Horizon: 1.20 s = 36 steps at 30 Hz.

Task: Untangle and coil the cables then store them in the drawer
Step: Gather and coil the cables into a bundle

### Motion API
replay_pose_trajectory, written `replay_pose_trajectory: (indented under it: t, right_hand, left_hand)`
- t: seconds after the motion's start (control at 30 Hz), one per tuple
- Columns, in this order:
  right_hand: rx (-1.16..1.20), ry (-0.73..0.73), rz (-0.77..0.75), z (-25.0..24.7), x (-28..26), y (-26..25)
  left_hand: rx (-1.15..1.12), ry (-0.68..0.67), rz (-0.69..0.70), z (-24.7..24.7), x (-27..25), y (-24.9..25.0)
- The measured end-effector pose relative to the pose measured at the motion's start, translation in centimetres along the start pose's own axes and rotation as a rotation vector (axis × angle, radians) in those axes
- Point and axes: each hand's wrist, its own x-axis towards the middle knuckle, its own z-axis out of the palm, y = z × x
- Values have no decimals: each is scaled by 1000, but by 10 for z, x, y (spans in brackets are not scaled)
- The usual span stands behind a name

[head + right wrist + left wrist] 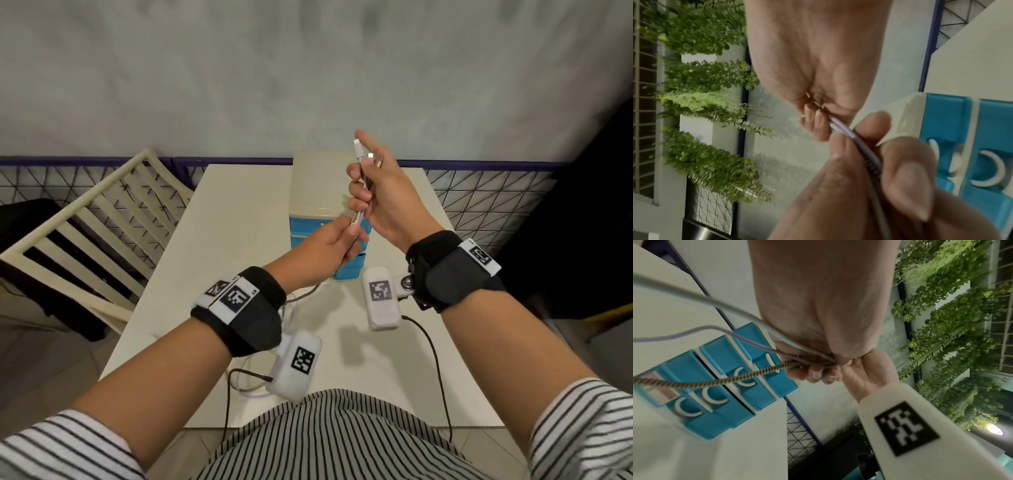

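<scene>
Both hands are raised over the white table (239,240) with a bundle of cables (358,219) held between them. My right hand (363,185) grips the upper ends, and silver connectors (359,150) stick out above its fingers. Just below it, my left hand (352,236) pinches the same cables. In the left wrist view a grey cable (715,305), a lilac cable (748,340) and a braided cable (735,378) run into the left fingers (818,373). Slack (253,394) trails onto the table. The cream and blue drawer unit (318,192) stands behind the hands.
A cream slatted chair (85,233) stands left of the table. A black wire fence (479,198) and a pale wall close the back. Black camera leads (435,359) hang from my wrists across the near table edge. Something dark (582,222) fills the right side.
</scene>
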Motion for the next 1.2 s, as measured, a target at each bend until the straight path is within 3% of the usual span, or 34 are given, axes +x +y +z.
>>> replay_pose_trajectory:
  t: [0.23,0.47,0.6,0.73,0.83,0.93,1.03,1.2]
  right_hand:
    - [86,80,55,6,3,4]
    - [-28,100,19,13,5,7]
    - [-22,62,78,11,8,11]
    - [55,51,129,12,5,10]
    - [114,90,113,11,7,6]
    - [-49,175,-11,-2,13,-3]
    - [-175,157,42,-16,13,-4]
    - [-458,-32,183,-14,1,19]
  left_hand:
    - [-72,16,-41,5,-7,5]
    - [-93,24,-75,2,-2,1]
    - [-37,108,-31,-1,1,-6]
    - [21,91,12,-5,4,-11]
    - [82,15,-19,-9,2,-13]
    - [73,-174,-111,-15,-9,-25]
    - [272,-158,-88,-27,-15,-33]
    - [894,-16,184,-43,-11,-24]
